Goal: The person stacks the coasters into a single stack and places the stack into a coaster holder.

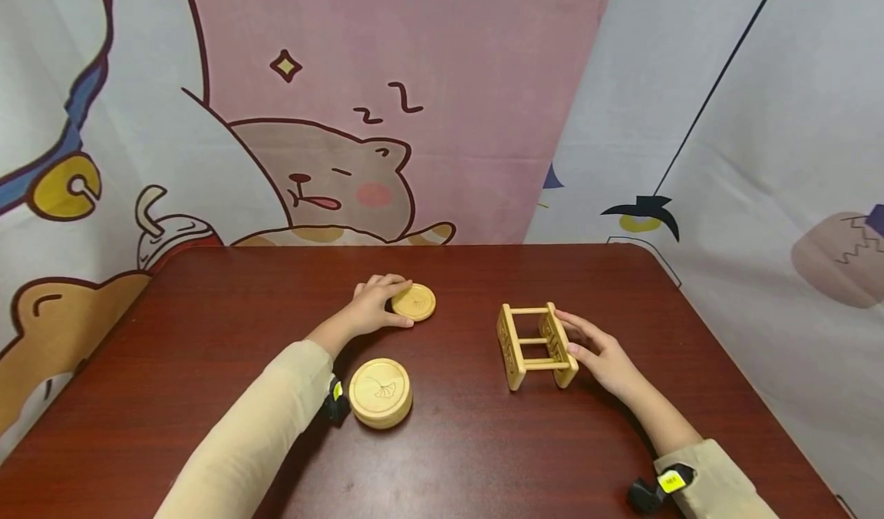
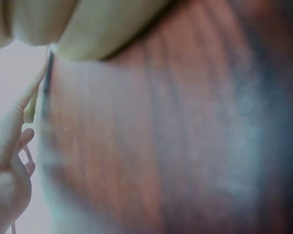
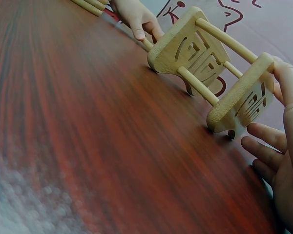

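My left hand [image 1: 373, 304] pinches a round wooden coaster [image 1: 416, 302] at its left edge, thumb on the near side and fingers on the far side. A fan-shaped leaf is engraved on the coaster. By my left wrist stands a stack of matching coasters [image 1: 380, 391]. The wooden coaster rack [image 1: 533, 342], with two cut-out end panels joined by rods, stands right of centre. My right hand [image 1: 599, 356] is at its right panel [image 3: 244, 102]. In the right wrist view the thumb touches that panel's top, while the other fingers extend loosely beside it.
Everything stands on a dark red-brown wooden table [image 1: 456, 457]. A printed cartoon cloth [image 1: 483, 104] hangs right behind its far edge and along the sides. Small black wrist cameras are strapped to both sleeves. The left wrist view is mostly blurred.
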Motion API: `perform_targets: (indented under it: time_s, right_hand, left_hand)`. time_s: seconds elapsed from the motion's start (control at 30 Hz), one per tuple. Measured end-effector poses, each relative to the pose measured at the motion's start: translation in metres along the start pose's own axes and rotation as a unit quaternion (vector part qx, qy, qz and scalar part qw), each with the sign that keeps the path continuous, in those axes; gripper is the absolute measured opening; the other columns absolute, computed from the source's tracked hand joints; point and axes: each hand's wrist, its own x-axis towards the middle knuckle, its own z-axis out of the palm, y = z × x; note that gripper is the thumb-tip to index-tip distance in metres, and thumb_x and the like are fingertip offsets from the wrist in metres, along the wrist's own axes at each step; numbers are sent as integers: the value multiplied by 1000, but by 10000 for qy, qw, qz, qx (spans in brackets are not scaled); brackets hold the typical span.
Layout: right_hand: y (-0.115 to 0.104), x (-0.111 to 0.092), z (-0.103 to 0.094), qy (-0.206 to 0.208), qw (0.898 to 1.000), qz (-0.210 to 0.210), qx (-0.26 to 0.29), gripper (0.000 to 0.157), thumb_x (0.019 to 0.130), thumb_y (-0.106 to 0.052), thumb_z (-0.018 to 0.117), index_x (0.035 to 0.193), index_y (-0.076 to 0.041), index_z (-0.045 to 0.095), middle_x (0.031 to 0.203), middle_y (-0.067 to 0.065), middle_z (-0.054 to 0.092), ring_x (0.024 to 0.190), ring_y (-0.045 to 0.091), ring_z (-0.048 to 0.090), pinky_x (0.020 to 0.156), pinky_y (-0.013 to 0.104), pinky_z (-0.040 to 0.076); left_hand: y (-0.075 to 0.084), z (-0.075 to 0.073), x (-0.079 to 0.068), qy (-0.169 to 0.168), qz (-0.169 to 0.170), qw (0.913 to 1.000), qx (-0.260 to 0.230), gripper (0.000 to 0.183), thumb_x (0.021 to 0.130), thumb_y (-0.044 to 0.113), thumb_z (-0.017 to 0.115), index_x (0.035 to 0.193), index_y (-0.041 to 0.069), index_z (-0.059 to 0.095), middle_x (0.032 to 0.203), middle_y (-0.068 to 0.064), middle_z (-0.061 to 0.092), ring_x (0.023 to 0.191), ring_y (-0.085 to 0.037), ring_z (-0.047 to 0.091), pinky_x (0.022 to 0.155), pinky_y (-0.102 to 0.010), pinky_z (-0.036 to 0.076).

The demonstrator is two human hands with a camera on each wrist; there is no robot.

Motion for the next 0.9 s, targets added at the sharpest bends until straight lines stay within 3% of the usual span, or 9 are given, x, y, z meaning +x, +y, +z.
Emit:
perform_targets:
  time_s: [0.9]
  right_hand:
    - [0,0,0,-11,9999,-43,142,49,93,8,52,141,3,42,124,30,54,111,8,54,86,19,43]
  left_hand:
    - [13,-8,-18,775,-10,9961,-419,79,75,34,81,140,5,48,137,-10,47,123,-30,37,94,-51,25]
